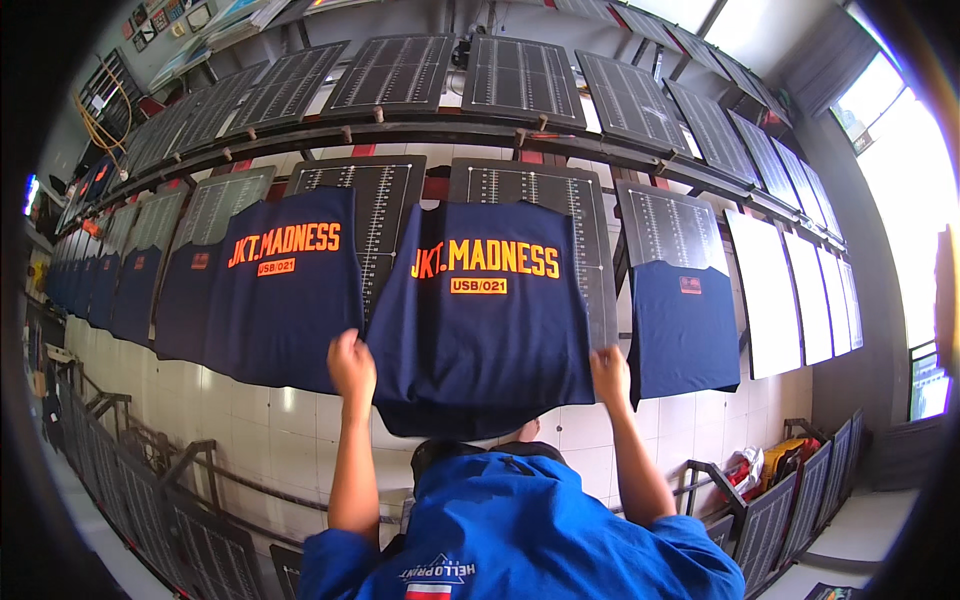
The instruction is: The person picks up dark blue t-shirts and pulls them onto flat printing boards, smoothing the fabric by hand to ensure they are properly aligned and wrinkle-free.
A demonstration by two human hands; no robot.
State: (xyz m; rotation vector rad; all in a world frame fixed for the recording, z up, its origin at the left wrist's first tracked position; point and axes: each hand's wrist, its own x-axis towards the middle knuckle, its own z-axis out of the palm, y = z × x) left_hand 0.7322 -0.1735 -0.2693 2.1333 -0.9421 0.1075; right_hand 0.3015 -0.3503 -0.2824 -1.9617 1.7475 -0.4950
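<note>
Platen row [520,75] spans 9 to 3 o'clock. Navy shirt [485,320] dead centre on board [585,215], orange print up. Your left hand [352,365] and right hand [608,375] clamp hem corners, fingers closed on fabric. Likely mid-pull; next needs even tug, no smearing.

Your left hand [351,365] and right hand [609,375] grip the soft, matt navy cloth of a T-shirt [490,330], its orange print [485,259] flat and slightly rubbery-looking against the weave. It lies over a dark board [575,215] with a smooth, faintly sheened face ruled in pale lines. The frame rail [420,130] above looks like dull painted metal. Below you, the floor tiles [270,430] are pale, glazed and glossy, catching window light.
</note>
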